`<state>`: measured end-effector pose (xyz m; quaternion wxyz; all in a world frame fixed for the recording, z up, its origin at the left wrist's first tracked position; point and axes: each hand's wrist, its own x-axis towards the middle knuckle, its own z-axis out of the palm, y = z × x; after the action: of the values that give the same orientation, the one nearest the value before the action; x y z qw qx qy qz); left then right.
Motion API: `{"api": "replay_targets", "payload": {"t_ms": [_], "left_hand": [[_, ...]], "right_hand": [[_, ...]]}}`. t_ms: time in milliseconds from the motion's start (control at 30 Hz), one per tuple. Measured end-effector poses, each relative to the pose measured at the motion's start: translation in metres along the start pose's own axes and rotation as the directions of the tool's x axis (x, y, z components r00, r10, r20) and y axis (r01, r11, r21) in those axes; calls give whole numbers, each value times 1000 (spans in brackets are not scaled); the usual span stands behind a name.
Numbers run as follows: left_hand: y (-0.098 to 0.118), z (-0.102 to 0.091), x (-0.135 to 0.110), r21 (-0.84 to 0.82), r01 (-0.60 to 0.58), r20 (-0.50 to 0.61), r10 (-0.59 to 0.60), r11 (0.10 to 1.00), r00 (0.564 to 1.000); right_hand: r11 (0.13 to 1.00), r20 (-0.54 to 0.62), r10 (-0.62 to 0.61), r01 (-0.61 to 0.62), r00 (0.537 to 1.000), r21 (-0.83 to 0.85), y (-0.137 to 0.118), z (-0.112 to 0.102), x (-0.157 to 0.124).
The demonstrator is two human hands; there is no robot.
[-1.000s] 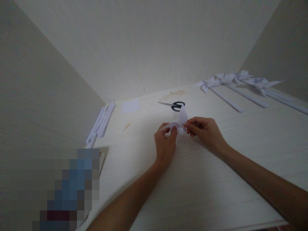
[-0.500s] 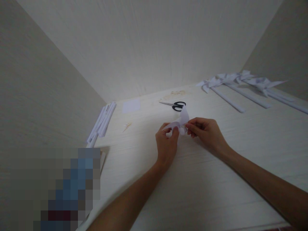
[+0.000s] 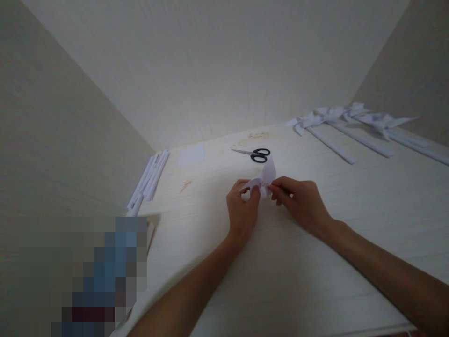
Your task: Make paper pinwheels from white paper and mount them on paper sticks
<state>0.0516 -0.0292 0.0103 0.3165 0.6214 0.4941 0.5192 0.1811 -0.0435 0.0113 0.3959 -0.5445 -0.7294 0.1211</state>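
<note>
Over a pale, streaked table [image 3: 280, 271] enclosed by grey-white walls [image 3: 217, 70], folded white paper [image 3: 269, 171] is gripped by the left hand [image 3: 243, 208]; at its middle, the right hand [image 3: 300, 201] is pinched narrow, its contents indistinct.

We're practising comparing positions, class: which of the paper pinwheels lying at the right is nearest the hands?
The leftmost pinwheel of those lying there: its stick comes closest to the right hand, while the others lie farther right.
</note>
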Motion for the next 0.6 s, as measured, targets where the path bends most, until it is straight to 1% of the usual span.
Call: {"api": "replay_targets", "payload": {"t_ms": [67,100,167,200,300,367,467,600], "left_hand": [[0,0,0,23,-5,-10,5,1000,1000],[0,0,0,32,-11,-17,11,999,1000],[0,0,0,31,-22,-24,23,999,999],[0,0,0,26,-29,-25,30,999,999],[0,1,-1,-10,-53,-14,53,999,998],[-1,2,-2,-64,-42,9,42,997,999],[-2,4,-3,-160,23,49,-15,987,999],[-1,5,-4,-205,68,52,-58,976,997]], "right_hand": [[992,57,86,-91,995,92,0,0,2],[986,73,109,-117,991,120,0,1,3],[982,68,123,-131,990,137,-1,1,3],[985,45,116,-121,992,126,-2,1,3],[998,-56,49,-47,997,38,-3,0,1],[999,-100,-23,19,995,-35,-3,0,0],[988,-125,-115,101,985,-114,-1,0,-2],[970,-138,-186,159,973,-184,2,1,-3]]}}
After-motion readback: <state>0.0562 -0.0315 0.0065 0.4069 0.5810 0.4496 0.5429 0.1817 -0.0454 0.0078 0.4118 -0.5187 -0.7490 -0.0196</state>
